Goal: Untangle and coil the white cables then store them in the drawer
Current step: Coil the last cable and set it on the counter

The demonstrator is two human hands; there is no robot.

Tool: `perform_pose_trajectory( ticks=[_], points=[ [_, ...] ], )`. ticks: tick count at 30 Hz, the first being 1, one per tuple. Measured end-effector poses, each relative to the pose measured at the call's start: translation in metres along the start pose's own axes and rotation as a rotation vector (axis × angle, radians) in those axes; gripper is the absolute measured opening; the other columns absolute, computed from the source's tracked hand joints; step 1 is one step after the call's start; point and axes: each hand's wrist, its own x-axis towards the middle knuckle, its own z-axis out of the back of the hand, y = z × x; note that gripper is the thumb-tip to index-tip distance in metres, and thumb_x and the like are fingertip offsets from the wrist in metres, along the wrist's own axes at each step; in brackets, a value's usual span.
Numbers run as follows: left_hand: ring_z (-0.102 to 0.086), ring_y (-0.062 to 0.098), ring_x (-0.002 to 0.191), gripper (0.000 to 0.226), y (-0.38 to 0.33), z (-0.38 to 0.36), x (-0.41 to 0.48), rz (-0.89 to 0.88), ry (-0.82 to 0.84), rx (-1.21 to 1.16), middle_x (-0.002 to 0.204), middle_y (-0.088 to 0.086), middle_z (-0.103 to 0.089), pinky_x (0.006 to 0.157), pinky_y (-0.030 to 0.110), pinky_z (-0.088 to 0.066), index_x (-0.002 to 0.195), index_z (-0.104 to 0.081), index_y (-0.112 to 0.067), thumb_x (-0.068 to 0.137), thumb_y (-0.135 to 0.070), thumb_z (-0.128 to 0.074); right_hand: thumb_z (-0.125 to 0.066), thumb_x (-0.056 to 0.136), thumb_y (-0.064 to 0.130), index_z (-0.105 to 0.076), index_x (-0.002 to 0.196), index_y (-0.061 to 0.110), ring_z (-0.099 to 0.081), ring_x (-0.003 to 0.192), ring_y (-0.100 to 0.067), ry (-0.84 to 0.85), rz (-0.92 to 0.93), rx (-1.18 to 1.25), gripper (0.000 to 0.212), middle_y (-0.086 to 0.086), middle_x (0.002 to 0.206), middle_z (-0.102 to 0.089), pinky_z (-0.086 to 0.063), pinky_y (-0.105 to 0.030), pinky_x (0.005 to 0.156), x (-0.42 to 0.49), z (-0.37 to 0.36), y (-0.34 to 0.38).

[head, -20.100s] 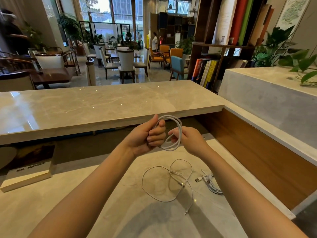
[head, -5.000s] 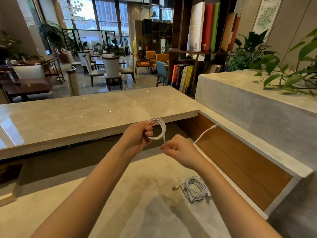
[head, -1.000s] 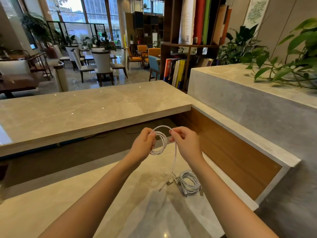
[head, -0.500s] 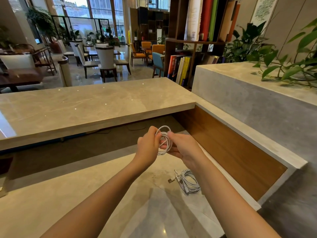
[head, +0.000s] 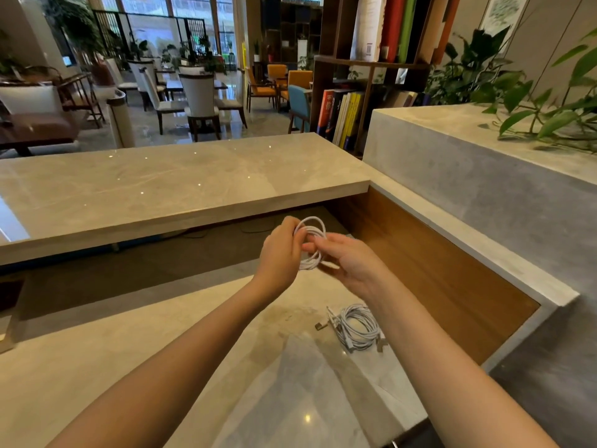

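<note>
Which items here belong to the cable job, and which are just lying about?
Job: left hand gripping the white coil; right hand touching it; coiled bundle on the lower desk.
Lying about: books, plants, chairs.

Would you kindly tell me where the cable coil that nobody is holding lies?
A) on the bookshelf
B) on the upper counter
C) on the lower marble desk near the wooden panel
C: the loose cable coil lies on the lower marble desk near the wooden panel; the left hand grips the other coil.
</note>
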Motion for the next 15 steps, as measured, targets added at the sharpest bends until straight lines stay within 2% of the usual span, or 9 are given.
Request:
perform_pose_trajectory(
  ticks=[2,4,7,10,13,15],
  points=[
    [-0.053,0.018,0.067,0.018,-0.007,-0.002,-0.001,-0.020,-0.013,-0.006,0.081,0.003,-0.058,0.059,0.033,-0.042,0.092,-0.048,-0.014,0.099,-0.025,-0.036,-0.057,0.092,0.023,-0.071,0.101,0.009,-0.058,0.085,-0.014,-0.060,0.091,-0.248,0.021,-0.002,0.084,-0.065,-0.048,-0.030,0.084,-0.001,0.007,0.004],
    [-0.050,0.016,0.065,0.017,-0.011,-0.004,-0.001,-0.017,-0.017,-0.018,0.079,0.002,-0.057,0.057,0.030,-0.037,0.094,-0.046,-0.015,0.100,-0.025,-0.035,-0.058,0.091,0.026,-0.071,0.101,0.010,-0.057,0.082,-0.013,-0.066,0.131,-0.355,0.023,-0.002,0.083,-0.062,-0.050,-0.028,0.080,-0.002,0.015,0.007],
    [-0.051,0.014,0.065,0.019,-0.016,-0.010,-0.001,0.015,0.007,-0.055,0.082,0.002,-0.058,0.060,0.033,-0.040,0.099,-0.047,-0.011,0.100,-0.025,-0.034,-0.061,0.090,0.024,-0.072,0.090,0.010,-0.062,0.080,-0.017,-0.040,0.125,-0.396,0.018,-0.009,0.083,-0.065,-0.055,-0.023,0.072,-0.005,0.023,0.012],
    [-0.050,0.011,0.065,0.015,-0.020,-0.018,-0.003,0.020,0.023,-0.048,0.079,-0.004,-0.054,0.059,0.030,-0.040,0.096,-0.044,-0.015,0.100,-0.026,-0.034,-0.061,0.089,0.016,-0.072,0.092,0.005,-0.068,0.085,-0.022,-0.073,0.141,-0.441,0.016,-0.017,0.093,-0.070,-0.058,-0.025,0.073,-0.004,0.029,0.013],
    [-0.054,0.015,0.070,0.014,-0.021,-0.027,-0.006,0.033,0.034,-0.044,0.078,-0.008,-0.052,0.061,0.033,-0.044,0.093,-0.043,-0.018,0.100,-0.027,-0.033,-0.062,0.087,0.008,-0.070,0.101,0.008,-0.069,0.081,-0.020,-0.108,0.137,-0.373,0.016,-0.013,0.091,-0.071,-0.058,-0.028,0.074,-0.006,0.029,0.012],
    [-0.055,0.017,0.072,0.015,-0.020,-0.030,-0.006,0.009,0.049,-0.037,0.081,-0.003,-0.055,0.062,0.034,-0.044,0.093,-0.044,-0.018,0.100,-0.027,-0.034,-0.061,0.088,0.008,-0.069,0.102,0.011,-0.068,0.075,-0.014,-0.149,0.064,-0.269,0.016,-0.008,0.086,-0.071,-0.056,-0.028,0.072,-0.007,0.028,0.013]
  ],
)
